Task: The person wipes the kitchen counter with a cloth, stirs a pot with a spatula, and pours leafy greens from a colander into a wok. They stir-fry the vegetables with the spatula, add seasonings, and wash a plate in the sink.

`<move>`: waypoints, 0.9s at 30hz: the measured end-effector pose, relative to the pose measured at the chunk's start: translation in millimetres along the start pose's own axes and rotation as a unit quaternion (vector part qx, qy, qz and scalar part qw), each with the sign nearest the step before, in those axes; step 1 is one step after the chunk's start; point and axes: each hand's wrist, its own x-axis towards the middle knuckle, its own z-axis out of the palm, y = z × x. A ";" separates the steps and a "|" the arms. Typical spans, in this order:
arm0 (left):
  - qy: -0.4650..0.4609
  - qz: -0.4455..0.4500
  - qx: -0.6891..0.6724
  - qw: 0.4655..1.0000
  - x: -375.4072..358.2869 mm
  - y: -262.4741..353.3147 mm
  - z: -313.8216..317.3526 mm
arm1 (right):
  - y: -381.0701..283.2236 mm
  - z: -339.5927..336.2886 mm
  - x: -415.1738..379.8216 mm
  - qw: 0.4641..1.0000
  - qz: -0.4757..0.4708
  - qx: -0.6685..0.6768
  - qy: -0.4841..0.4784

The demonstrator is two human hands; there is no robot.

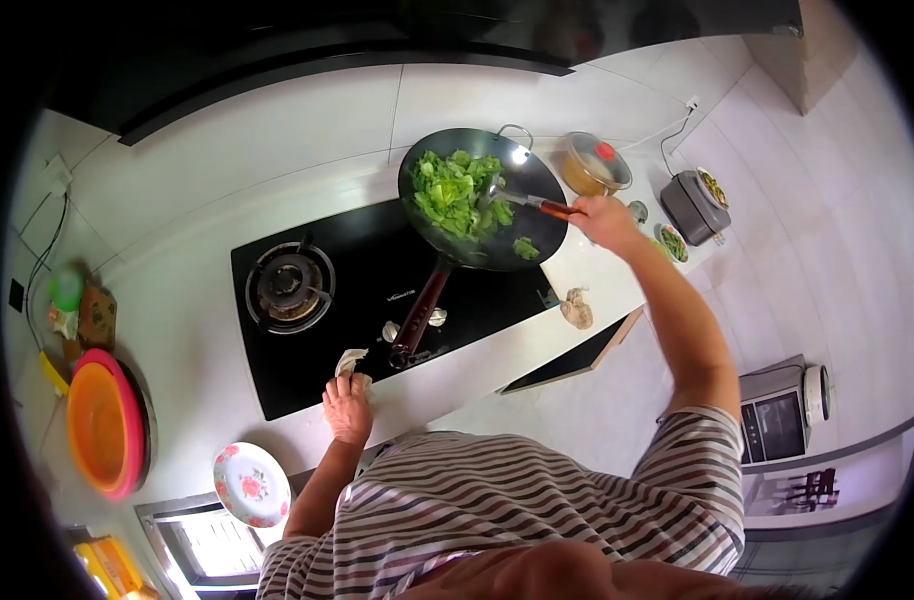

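Note:
A dark wok [537,235] stands on the right side of the black gas stove [367,240], its brown handle pointing toward me. Green leafy vegetables [452,195] lie in it, mostly in its left half. My right hand [602,222] is closed round the wooden handle of a metal spatula [522,198], whose head rests among the leaves. At the stove's front edge, my left hand [348,405] has its fingers on a crumpled pale cloth [351,362], left of the wok handle.
An unlit burner [290,287] is at the left. Orange and pink basins [102,430] and a floral plate [251,485] stand farther left. Behind the wok's right side are a lidded pot [595,165], a grey appliance [692,208] and small bowls [673,242]. Another crumpled cloth [577,309] lies on the counter.

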 end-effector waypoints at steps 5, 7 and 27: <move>0.019 -0.006 0.005 1.000 -1.3 -0.2 5.4 | -57.0 -102.2 -39.3 0.975 -0.154 -0.157 -0.020; 0.014 -0.010 -0.001 1.000 -1.3 1.3 3.1 | -71.7 -108.2 -40.7 0.961 -0.193 -0.193 -0.045; 0.056 0.003 -0.027 0.998 -3.6 -4.4 6.0 | -82.9 -62.8 20.8 0.991 -0.031 -0.077 -0.104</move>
